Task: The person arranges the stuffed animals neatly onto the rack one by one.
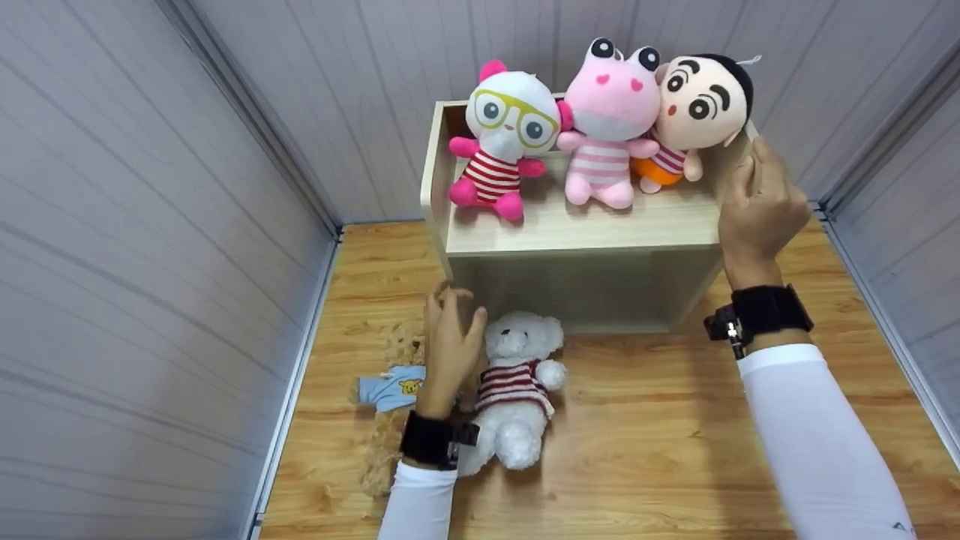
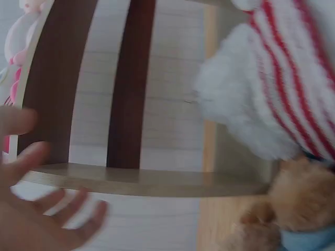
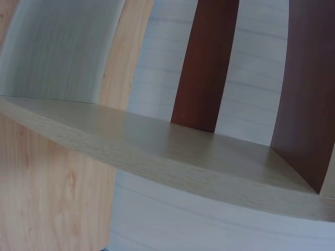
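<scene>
A small light-wood shelf (image 1: 585, 238) stands against the back wall. My right hand (image 1: 763, 206) is at the upper edge of its right side panel, fingers bent and thumb gripping the panel; it is outside the right wrist view. My left hand (image 1: 452, 337), fingers spread and loosely bent, hovers by the shelf's lower left front, holding nothing. Beside it lies a white plush bear (image 1: 514, 409) in a red-striped sweater. A brown plush bear (image 1: 384, 439) in a blue shirt lies on the floor, partly hidden by my left arm.
On the upper board sit a pink-and-white panda plush (image 1: 501, 176), a pink frog plush (image 1: 602, 169) and a black-haired doll (image 1: 697, 112) leaning on the right panel. Light panel walls (image 1: 172, 285) close in the sides above a wood-look floor (image 1: 637, 435). Dark slats (image 3: 205, 68) cross the shelf's back.
</scene>
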Motion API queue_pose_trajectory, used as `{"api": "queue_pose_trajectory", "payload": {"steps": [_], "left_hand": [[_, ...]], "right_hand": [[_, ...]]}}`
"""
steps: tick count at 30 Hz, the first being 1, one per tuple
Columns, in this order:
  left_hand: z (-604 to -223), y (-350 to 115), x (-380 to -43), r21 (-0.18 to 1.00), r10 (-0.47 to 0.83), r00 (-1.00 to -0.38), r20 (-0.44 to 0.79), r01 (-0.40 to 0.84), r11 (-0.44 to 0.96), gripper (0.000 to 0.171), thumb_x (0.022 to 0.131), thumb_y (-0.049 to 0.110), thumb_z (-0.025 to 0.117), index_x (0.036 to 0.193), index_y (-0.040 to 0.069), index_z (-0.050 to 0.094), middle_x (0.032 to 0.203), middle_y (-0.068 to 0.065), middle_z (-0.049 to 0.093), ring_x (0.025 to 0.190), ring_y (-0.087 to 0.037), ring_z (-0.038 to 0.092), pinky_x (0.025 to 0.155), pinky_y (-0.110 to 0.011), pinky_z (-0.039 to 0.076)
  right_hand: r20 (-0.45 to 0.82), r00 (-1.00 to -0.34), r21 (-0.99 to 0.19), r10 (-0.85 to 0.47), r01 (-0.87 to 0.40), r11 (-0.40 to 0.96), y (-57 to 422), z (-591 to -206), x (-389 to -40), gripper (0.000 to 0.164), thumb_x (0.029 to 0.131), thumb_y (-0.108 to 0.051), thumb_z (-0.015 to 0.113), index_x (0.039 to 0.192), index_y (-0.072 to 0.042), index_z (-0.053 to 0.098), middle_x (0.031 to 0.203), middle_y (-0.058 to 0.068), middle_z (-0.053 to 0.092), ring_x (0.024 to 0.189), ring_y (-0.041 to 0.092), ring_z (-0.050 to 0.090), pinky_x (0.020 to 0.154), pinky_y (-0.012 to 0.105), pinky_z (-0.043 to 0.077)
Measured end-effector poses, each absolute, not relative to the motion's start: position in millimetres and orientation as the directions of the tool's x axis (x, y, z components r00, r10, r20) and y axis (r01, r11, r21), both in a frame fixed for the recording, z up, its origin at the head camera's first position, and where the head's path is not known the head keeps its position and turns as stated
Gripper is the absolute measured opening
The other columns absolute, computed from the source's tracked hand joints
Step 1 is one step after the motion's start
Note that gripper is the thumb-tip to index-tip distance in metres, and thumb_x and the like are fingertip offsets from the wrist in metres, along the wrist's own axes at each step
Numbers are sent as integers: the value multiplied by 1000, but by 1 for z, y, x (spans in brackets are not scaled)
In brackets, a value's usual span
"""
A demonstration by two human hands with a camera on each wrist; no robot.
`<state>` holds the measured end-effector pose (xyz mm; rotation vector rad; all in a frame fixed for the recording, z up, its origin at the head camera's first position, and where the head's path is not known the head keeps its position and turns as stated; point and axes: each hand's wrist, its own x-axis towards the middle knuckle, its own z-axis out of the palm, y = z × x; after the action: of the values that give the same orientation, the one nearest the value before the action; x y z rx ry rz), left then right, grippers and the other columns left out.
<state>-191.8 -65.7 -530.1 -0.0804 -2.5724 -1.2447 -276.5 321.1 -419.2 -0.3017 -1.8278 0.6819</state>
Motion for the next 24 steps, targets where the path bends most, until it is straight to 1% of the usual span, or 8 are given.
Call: {"api": "queue_pose_trajectory", "payload": {"steps": [2, 5, 8, 11, 14, 16, 20, 24], "left_hand": [[-539, -67, -187, 702, -2, -979, 205, 146, 697, 26, 96, 26, 67, 120, 16, 61, 147, -20, 47, 130, -41, 51, 95, -57, 51], [-553, -69, -182, 606, 97, -982, 163, 177, 776, 23, 96, 25, 67, 118, 18, 66, 128, -15, 61, 117, -39, 59, 90, -57, 51], [-565, -71, -180, 527, 189, -970, 154, 242, 815, 22, 92, 22, 70, 113, 15, 70, 106, -12, 70, 104, -39, 65, 99, -61, 45], [-575, -71, -177, 486, 262, -964, 44, 250, 837, 25, 87, 23, 74, 108, 10, 68, 97, -13, 71, 98, -39, 68, 103, -63, 43], [-583, -67, -175, 486, 282, -952, -120, 191, 853, 33, 87, 27, 75, 110, 6, 65, 104, -18, 71, 102, -42, 68, 102, -64, 44], [-588, -64, -174, 500, 275, -943, -189, 149, 853, 37, 88, 29, 75, 113, 5, 63, 115, -21, 70, 109, -45, 66, 101, -65, 46], [-594, -60, -173, 563, 266, -938, -222, 99, 820, 46, 89, 30, 76, 123, 6, 58, 134, -23, 61, 122, -46, 60, 103, -64, 46], [-596, -58, -172, 589, 262, -936, -234, 78, 804, 49, 88, 31, 79, 124, 9, 55, 138, -21, 57, 127, -44, 57, 106, -64, 43]], "right_hand": [[778, -354, -587, 519, -114, 802, 321, -419, -277, 23, 97, -16, 63, 113, -6, 77, 108, 12, 78, 86, 35, 77, 72, 49, 59], [776, -349, -591, 525, -113, 799, 322, -418, -278, 22, 97, -15, 64, 112, -6, 77, 109, 12, 78, 91, 33, 78, 76, 48, 60], [773, -353, -595, 527, -114, 796, 321, -419, -278, 22, 97, -16, 64, 112, -6, 77, 109, 12, 78, 92, 32, 78, 78, 48, 61], [772, -355, -595, 527, -113, 796, 320, -420, -279, 22, 97, -16, 64, 112, -7, 77, 109, 12, 78, 93, 33, 77, 78, 48, 60], [777, -352, -590, 522, -119, 798, 319, -421, -280, 22, 97, -16, 65, 112, -6, 77, 108, 13, 78, 93, 33, 77, 78, 49, 60], [779, -352, -588, 518, -126, 799, 319, -421, -279, 23, 97, -16, 64, 112, -7, 77, 108, 12, 78, 93, 33, 77, 77, 50, 59], [782, -348, -586, 516, -130, 800, 320, -421, -278, 23, 96, -16, 64, 113, -9, 78, 109, 10, 79, 95, 32, 77, 76, 51, 58], [778, -349, -591, 522, -126, 797, 321, -421, -277, 23, 96, -16, 64, 114, -10, 78, 110, 9, 79, 96, 32, 77, 76, 52, 58]]}}
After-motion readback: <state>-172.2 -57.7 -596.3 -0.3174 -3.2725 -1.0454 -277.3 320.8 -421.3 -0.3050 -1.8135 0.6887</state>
